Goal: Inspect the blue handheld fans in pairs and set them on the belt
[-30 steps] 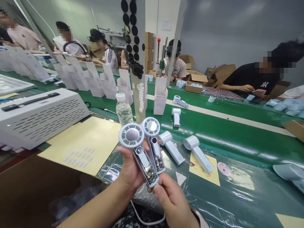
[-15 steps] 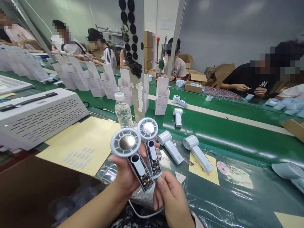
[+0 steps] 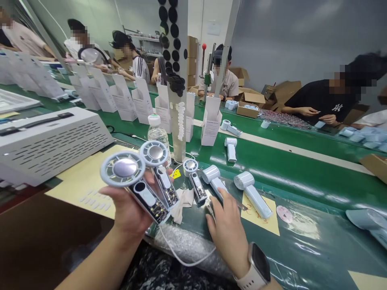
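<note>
My left hand (image 3: 128, 211) holds two handheld fans (image 3: 122, 169) with see-through backs. My right hand (image 3: 225, 229) is open and holds nothing. It is down by the green tabletop (image 3: 290, 181), just beside a pale blue fan (image 3: 214, 177).

So the left hand (image 3: 128, 211) is up on the left side of the view, palm turned up and toward the camera, fingers wrapped round and gripping firmly, with the left forearm (image 3: 96, 251) angling in from the bottom edge. The right hand (image 3: 226, 229) is well apart from it, off to the right and lower, palm down and tilted forward, with the fingers (image 3: 223, 201) pointing away and only loosely curled. Its thumb (image 3: 210, 215) is tucked low, and honestly I can't tell if it's pinching anything, while the right wrist (image 3: 238, 257) sits near the bottom edge.
</note>
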Demonstrator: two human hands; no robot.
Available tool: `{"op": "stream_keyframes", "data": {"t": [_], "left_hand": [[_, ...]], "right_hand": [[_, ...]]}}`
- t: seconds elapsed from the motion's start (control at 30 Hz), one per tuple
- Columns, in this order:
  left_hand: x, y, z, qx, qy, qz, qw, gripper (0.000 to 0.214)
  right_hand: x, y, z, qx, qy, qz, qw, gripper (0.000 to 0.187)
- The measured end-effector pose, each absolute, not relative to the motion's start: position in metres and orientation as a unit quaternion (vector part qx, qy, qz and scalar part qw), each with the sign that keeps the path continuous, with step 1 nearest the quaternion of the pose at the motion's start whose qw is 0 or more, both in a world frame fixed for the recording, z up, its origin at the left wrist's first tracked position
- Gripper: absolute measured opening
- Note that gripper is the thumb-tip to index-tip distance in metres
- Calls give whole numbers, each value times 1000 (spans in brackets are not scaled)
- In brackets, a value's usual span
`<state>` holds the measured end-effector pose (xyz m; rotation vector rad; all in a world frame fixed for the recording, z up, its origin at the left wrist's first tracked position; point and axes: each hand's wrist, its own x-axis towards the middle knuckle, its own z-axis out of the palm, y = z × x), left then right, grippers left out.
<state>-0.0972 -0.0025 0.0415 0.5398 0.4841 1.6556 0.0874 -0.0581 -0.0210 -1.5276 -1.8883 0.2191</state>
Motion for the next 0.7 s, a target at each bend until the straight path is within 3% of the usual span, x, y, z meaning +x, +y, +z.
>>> {"op": "stream_keyframes", "data": {"t": [0.07, 0.27, 0.43, 0.5, 0.7], "left_hand": [[-101, -8, 37, 287, 241, 700, 608, 66], [-105, -28, 22, 332, 273, 631, 645, 65], [-106, -39, 10, 326, 261, 555, 719, 65], [-101, -41, 7, 329, 256, 537, 734, 65], [-88, -35, 15, 355, 215, 554, 722, 64]], "right_hand": [[74, -44, -25, -572, -757, 26, 314, 36], [39, -13, -36, -479, -811, 31, 334, 20], [74, -12, -9, -502, -696, 149, 491, 20], [83, -14, 0, -500, -664, 206, 516, 15], [50, -24, -32, -492, -770, 105, 393, 25]]}}
